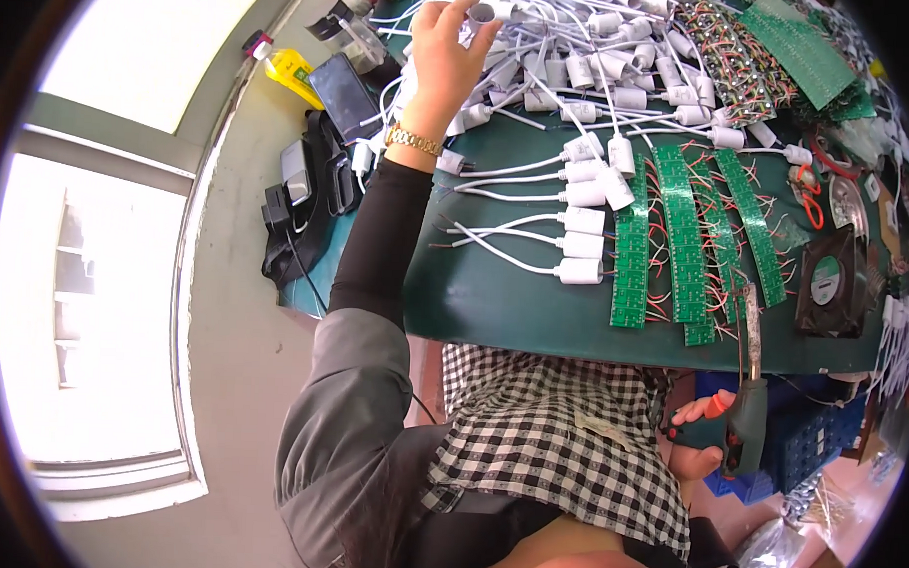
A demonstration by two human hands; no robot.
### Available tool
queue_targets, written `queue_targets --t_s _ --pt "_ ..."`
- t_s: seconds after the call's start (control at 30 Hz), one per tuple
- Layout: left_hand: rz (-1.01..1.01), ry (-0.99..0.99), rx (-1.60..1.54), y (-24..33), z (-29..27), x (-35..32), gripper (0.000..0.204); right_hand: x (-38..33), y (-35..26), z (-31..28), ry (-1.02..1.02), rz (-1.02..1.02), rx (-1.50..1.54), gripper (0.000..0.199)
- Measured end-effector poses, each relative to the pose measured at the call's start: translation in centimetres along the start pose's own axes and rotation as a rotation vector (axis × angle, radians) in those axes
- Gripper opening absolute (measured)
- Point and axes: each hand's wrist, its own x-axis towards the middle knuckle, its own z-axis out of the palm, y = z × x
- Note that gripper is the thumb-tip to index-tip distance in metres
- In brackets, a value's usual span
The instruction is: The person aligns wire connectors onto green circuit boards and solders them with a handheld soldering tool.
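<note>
1. Left hand is stretched far forward over the green table, fingers curled round one white lamp socket, pinched at its open round end.
2. That socket sits at the near-left edge of a big pile of white sockets with white wires, at the far side of the table.
3. Gold watch on the left wrist; black sleeve under a grey jacket sleeve.
4. Right hand is low, below the table's near edge, closed round the green handle of a soldering iron; the iron's metal tip points up over the table edge.
5. Row of single sockets with wires laid out side by side mid-table, just left of the boards.
6. Green circuit board strips lie in a fan right of that row, thin red and white wires sticking out of their edges.
7. More green boards heaped at the far right, behind the strips.
8. Small black fan stands at the right edge of the table; red-handled scissors just behind it.
9. Dark phone and yellow bottle at the table's far-left corner, near the window.
10. Black charger block with cable at the left edge of the table.
11. Black-and-white checked cloth covers the person's lap under the table edge.
12. Blue crate shows right of the right hand, below the table.
</note>
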Motion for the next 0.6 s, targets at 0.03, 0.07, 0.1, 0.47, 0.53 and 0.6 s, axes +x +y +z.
queue_targets --t_s 0.03,0.07,0.1,0.47,0.53,0.6 --pt "0.077 0.029 0.068 -0.2 0.6 0.3 0.035 0.0 0.0 0.0 0.006 0.006 -0.012 0.088" --pt "0.076 -0.003 0.033 -0.9 1.3 0.2 0.033 -0.1 0.0 0.1 0.009 0.015 -0.021 0.089" --pt "0.088 -0.024 0.019 -1.3 1.4 0.2 0.023 -0.2 0.2 0.1 0.011 0.009 -0.013 0.089" --pt "-0.069 -0.088 -0.457 -1.1 0.3 -1.9 0.036 -1.0 1.2 -0.2 -0.061 0.032 0.079 0.086" --pt "0.048 -0.005 -0.368 3.2 -1.9 0.3 0.037 -0.7 1.1 -0.6 -0.024 0.041 0.082 0.087" --pt "0.131 0.012 -0.353 6.9 -6.5 2.7 0.038 -0.8 0.7 -0.8 -0.035 0.104 0.123 0.091"
